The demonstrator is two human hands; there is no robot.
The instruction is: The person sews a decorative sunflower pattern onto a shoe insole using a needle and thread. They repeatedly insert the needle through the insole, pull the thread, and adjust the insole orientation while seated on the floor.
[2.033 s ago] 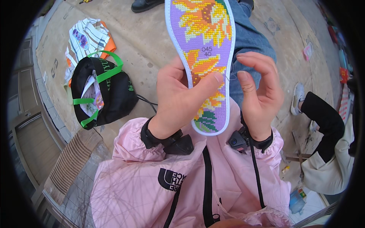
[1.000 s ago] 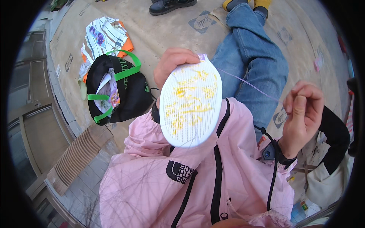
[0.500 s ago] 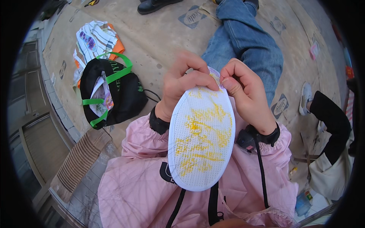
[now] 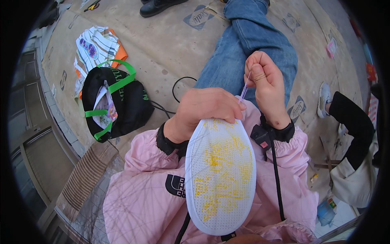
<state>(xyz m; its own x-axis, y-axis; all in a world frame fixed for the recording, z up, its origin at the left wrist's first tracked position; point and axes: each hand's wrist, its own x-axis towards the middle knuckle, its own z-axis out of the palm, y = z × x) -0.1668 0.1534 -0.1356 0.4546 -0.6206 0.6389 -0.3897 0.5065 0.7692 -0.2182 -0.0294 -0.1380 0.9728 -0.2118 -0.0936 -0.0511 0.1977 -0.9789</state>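
Observation:
My left hand is closed on the upper end of a white insole, an oval piece with yellow stitches scattered over its dotted face. The insole hangs upright in front of my pink jacket. Up and to the right, my right hand pinches a lilac thread between thumb and fingers. The thread runs taut from there down to the insole's top edge, beside my left fingertips. Whether a needle is in the right fingers cannot be made out. Black bands circle both wrists.
A black bag with green handles stands at left, by striped cloth bearing a purple-flowered piece. Scissors lie far left. Jeans-clad legs stretch ahead. At right are another person's black-trousered leg and a blue plastic container.
My right hand has moved up and right, away from the insole, drawing the lilac thread out. The left hand and insole have come lower and nearer.

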